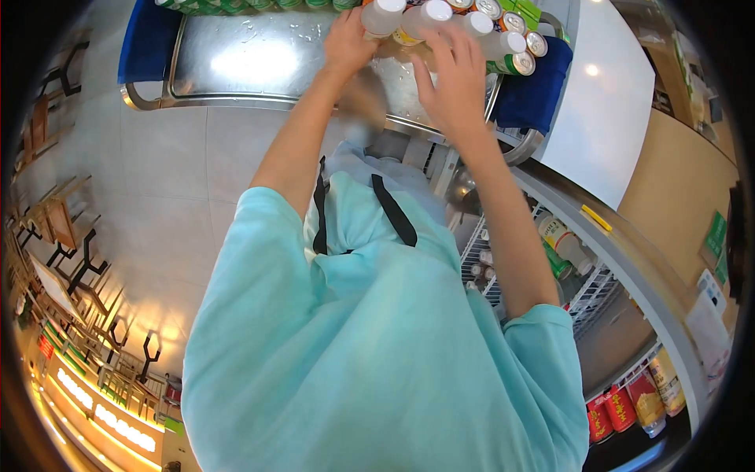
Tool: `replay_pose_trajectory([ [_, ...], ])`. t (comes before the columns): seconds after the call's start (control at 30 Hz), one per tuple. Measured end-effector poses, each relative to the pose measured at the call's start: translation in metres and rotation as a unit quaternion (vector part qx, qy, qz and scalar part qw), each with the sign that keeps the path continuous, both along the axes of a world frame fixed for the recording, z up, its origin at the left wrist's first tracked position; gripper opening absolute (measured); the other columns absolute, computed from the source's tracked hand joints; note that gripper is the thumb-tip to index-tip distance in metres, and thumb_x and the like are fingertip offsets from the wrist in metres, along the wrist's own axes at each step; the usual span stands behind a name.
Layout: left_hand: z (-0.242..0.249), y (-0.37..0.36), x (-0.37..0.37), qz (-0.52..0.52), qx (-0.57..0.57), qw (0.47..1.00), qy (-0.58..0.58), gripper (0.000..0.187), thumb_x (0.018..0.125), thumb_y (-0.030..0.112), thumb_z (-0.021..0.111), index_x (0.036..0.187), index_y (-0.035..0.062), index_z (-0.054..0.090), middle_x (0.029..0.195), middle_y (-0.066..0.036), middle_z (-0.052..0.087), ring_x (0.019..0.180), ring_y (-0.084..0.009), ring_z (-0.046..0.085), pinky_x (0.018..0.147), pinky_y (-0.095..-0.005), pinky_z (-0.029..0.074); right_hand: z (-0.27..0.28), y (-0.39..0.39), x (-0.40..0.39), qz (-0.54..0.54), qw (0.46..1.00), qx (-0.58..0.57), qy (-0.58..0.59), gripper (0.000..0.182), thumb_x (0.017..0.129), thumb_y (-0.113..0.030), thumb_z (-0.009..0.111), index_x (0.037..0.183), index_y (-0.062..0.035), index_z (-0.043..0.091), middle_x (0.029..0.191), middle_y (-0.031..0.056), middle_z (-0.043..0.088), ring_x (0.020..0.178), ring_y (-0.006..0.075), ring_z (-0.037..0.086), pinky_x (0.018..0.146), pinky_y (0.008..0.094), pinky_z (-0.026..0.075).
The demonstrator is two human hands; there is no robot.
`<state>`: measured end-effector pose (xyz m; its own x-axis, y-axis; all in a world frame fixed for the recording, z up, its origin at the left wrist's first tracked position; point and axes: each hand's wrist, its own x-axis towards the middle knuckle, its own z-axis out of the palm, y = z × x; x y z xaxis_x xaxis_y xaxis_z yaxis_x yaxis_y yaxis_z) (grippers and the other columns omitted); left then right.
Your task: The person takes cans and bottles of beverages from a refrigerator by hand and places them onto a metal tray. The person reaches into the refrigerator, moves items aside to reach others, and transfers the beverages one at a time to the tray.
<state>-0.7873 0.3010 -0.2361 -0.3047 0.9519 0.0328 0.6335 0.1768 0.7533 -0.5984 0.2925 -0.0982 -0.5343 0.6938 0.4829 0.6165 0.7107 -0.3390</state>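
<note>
My left hand (351, 42) is at the near side of a metal tray cart (259, 47), its fingers closed against a bottle with a white cap (384, 17). Another white-capped bottle (410, 30) with a yellowish label stands just right of it. My right hand (458, 79) hovers over the tray's right part, thumb and fingers spread, its fingertips close to the bottles and partly covering them. Several drink cans (519, 63) and more white-capped bottles (510, 42) are grouped beyond and right of this hand. Water drops wet the tray's surface.
Green cans (236, 6) line the tray's far edge. Blue cloth covers (543, 86) wrap the cart ends. At my right are an open refrigerator with wire shelves (594, 295), red cans (620, 407) inside, and a white counter (605, 102). Chairs (59, 220) stand far left.
</note>
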Motion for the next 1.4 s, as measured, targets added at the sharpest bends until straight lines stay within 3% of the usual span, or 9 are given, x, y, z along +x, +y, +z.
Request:
replay_pose_trajectory([
  [0.1,-0.018,0.004,-0.004,-0.030,0.085,0.996,-0.008,0.058,0.071,0.029,0.089,0.120,0.0098,0.065,0.116,-0.013,0.069,0.108,-0.0365,0.065,0.089,-0.0445,0.053,-0.006,-0.060,0.055,-0.072,0.990,-0.123,0.021,0.025,0.085,-0.009,0.071,0.110,-0.0067,0.066,0.117,0.0155,0.062,0.113,0.0377,0.056,0.099,0.0483,0.044],
  [0.2,-0.027,0.007,-0.008,-0.042,0.057,0.998,-0.002,0.055,0.072,0.031,0.090,0.116,0.0082,0.067,0.115,-0.015,0.071,0.108,-0.0374,0.066,0.090,-0.0436,0.053,-0.034,-0.128,0.117,-0.181,0.958,-0.222,0.005,0.018,0.089,-0.008,0.068,0.107,-0.0066,0.068,0.116,0.0153,0.063,0.112,0.0372,0.056,0.099,0.0459,0.045],
  [0.47,-0.023,-0.015,-0.002,-0.075,0.057,0.994,-0.060,0.068,0.082,0.027,0.083,0.135,-0.0024,0.052,0.128,-0.021,0.065,0.119,-0.0354,0.063,0.099,-0.0444,0.049,-0.062,-0.253,0.207,-0.422,0.823,-0.364,0.111,0.016,0.096,-0.008,0.060,0.109,-0.0040,0.069,0.111,0.0143,0.064,0.104,0.0300,0.064,0.089,0.0383,0.052],
  [0.53,-0.047,-0.032,0.004,-0.004,0.038,0.996,-0.075,0.071,0.087,0.026,0.079,0.140,-0.0079,0.046,0.130,-0.023,0.062,0.119,-0.0350,0.063,0.098,-0.0429,0.050,-0.057,-0.265,0.209,-0.443,0.798,-0.383,0.142,0.016,0.097,-0.008,0.059,0.109,-0.0035,0.069,0.109,0.0138,0.064,0.100,0.0278,0.066,0.085,0.0364,0.053],
  [0.67,-0.022,-0.078,0.026,0.026,-0.080,0.990,-0.112,0.060,0.096,0.028,0.069,0.140,-0.0068,0.047,0.123,-0.021,0.065,0.104,-0.0275,0.067,0.090,-0.0378,0.054,-0.047,-0.279,0.215,-0.464,0.795,-0.360,0.152,0.016,0.098,-0.007,0.059,0.110,-0.0027,0.068,0.107,0.0130,0.065,0.095,0.0253,0.067,0.081,0.0350,0.055],
  [0.8,0.009,-0.110,0.075,-0.056,-0.149,0.977,-0.144,0.048,0.100,0.026,0.064,0.137,-0.0018,0.051,0.115,-0.018,0.069,0.096,-0.0242,0.069,0.083,-0.0358,0.055,-0.015,-0.274,0.219,-0.500,0.780,-0.325,0.193,0.015,0.098,-0.007,0.060,0.108,-0.0024,0.069,0.104,0.0122,0.066,0.092,0.0240,0.067,0.081,0.0343,0.054],
  [1.07,0.085,-0.107,0.190,-0.242,-0.145,0.909,-0.308,0.034,0.102,0.016,0.062,0.131,-0.0003,0.057,0.110,-0.014,0.070,0.095,-0.0185,0.070,0.084,-0.0314,0.056,0.071,-0.254,0.245,-0.484,0.824,-0.205,0.214,0.013,0.096,-0.003,0.062,0.106,-0.0015,0.070,0.100,0.0104,0.067,0.089,0.0224,0.067,0.081,0.0334,0.052],
  [1.2,0.138,-0.115,0.243,-0.375,-0.099,0.869,-0.307,0.026,0.105,0.017,0.058,0.127,0.0030,0.062,0.117,-0.009,0.070,0.100,-0.0148,0.067,0.084,-0.0271,0.052,0.124,-0.255,0.265,-0.470,0.847,-0.103,0.226,0.013,0.094,0.001,0.063,0.105,-0.0005,0.070,0.103,0.0109,0.069,0.089,0.0215,0.068,0.081,0.0318,0.053],
  [1.4,0.248,-0.166,0.327,-0.543,-0.033,0.788,-0.288,0.018,0.100,0.006,0.059,0.115,-0.0004,0.067,0.108,-0.009,0.070,0.097,-0.0169,0.067,0.086,-0.0321,0.052,0.197,-0.273,0.331,-0.465,0.831,0.002,0.305,0.012,0.099,0.000,0.060,0.107,0.0021,0.068,0.106,0.0108,0.067,0.090,0.0177,0.069,0.082,0.0296,0.054],
])
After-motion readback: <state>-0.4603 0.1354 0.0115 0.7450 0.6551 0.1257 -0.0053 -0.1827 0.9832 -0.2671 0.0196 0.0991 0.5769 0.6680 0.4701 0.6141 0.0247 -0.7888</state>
